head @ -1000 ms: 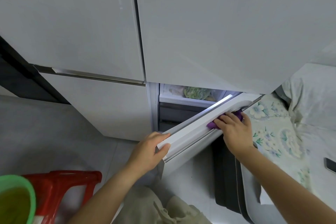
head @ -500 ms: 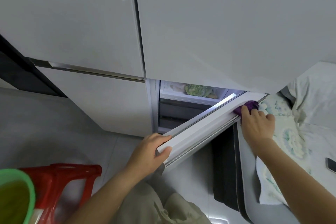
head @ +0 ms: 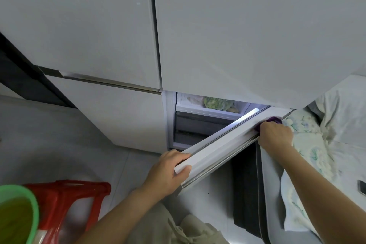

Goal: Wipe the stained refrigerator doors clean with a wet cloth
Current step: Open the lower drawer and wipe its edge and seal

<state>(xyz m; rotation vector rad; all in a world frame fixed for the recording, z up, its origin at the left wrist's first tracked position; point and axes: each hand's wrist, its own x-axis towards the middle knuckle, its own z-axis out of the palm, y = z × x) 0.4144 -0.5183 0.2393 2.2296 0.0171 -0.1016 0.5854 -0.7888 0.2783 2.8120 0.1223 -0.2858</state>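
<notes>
A white refrigerator with two tall upper doors fills the top of the view. Its lower right door is swung open towards me, top edge showing. My left hand grips the free corner of that door's top edge. My right hand presses a purple cloth on the same edge near the hinge end; most of the cloth is hidden under my fingers. The lower left door is closed.
A red plastic stool and a green basin of yellowish water sit at the lower left on the pale floor. A bed with floral bedding is at the right, a phone on it. Bagged food shows inside the lit compartment.
My right hand has slid the purple cloth along the door's top edge from its middle towards the hinge end. My left hand keeps its grip on the corner.
</notes>
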